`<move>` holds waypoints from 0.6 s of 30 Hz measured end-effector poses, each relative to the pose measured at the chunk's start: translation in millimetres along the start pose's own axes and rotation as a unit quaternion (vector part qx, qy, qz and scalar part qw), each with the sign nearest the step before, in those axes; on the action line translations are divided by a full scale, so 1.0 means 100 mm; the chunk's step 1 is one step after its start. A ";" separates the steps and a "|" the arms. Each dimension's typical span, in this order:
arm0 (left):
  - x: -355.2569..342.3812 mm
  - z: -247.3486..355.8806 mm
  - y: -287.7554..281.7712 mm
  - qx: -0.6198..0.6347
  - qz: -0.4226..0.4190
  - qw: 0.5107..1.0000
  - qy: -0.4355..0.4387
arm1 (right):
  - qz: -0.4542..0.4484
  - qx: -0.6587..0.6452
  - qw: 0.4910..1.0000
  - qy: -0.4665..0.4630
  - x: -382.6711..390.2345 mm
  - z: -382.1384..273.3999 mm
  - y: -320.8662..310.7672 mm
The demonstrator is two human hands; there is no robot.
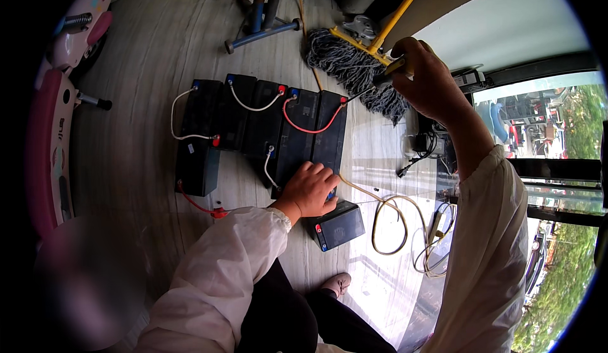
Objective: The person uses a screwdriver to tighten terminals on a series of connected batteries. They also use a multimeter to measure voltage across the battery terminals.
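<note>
Far L on my feed: pink ride-on toy [49, 144]. Mid-view, I see the blk batteries [297, 139] grouped, linked w/ white wires [253, 109] + red wire [310, 131]. I've my L hand [310, 189] palm-down on their near end; can't tell if fingers grip anything. Sm. blk battery [340, 231] just beside. Then screwdriver [382, 81], tip at/nr red terminal [343, 100]; my R hand [421, 77] clamped on it, well apart from L. Farther R, power strip [436, 225].
</note>
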State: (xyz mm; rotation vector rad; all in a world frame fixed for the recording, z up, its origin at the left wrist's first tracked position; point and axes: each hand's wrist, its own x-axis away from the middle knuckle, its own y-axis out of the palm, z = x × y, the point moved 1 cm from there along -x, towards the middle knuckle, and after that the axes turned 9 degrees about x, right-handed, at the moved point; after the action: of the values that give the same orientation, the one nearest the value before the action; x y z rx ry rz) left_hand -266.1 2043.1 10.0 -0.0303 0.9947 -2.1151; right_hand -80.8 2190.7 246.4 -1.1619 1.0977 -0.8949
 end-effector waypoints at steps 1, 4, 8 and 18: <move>0.01 -0.01 0.00 -0.001 0.001 1.000 -0.001 | 0.000 -0.007 1.000 0.004 -0.01 -0.04 0.00; 0.04 -0.02 -0.02 -0.006 -0.002 1.000 -0.006 | -0.137 0.048 0.982 0.121 -0.07 -0.12 -0.09; 0.02 0.00 -0.02 -0.007 -0.004 1.000 -0.004 | -0.050 0.009 0.999 0.018 -0.01 -0.03 -0.04; 0.08 -0.04 -0.04 -0.010 0.002 1.000 -0.007 | -0.174 0.095 0.968 0.152 -0.05 -0.28 -0.20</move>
State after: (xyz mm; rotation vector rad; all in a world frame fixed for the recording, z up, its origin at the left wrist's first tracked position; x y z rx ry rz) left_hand -275.2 2042.0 7.0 -0.0538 1.0068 -2.0983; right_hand -109.2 2184.4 265.3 -1.0962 1.0359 -1.4595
